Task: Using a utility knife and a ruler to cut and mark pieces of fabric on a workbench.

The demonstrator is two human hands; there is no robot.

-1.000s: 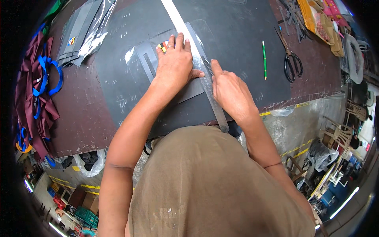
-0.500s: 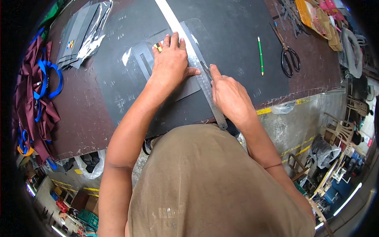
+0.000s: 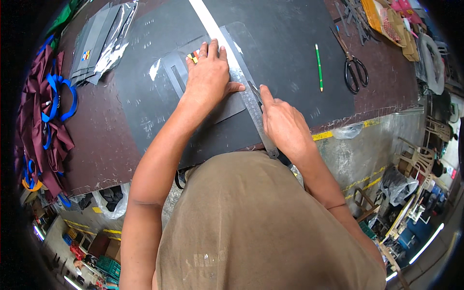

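Both hands (image 3: 209, 72) seemingly unmoved on ruler (image 3: 246, 92)

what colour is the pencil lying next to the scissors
Green; the pencil shows best in the head view.

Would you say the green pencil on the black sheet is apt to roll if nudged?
The green pencil is slim and lies flat on the black sheet, so it would probably roll sideways. It looks light and stiff.

Layout around the ruler (image 3: 249, 94) on the table (image 3: 104, 145)

The ruler lies on the sheet (image 3: 290, 43). Left of the ruler, touching it, the left hand (image 3: 209, 77) lies flat; the right hand (image 3: 285, 125) sits at its right edge. Further right lie the pencil (image 3: 318, 66), then the scissors (image 3: 355, 72). Far left lie the straps (image 3: 43, 116).
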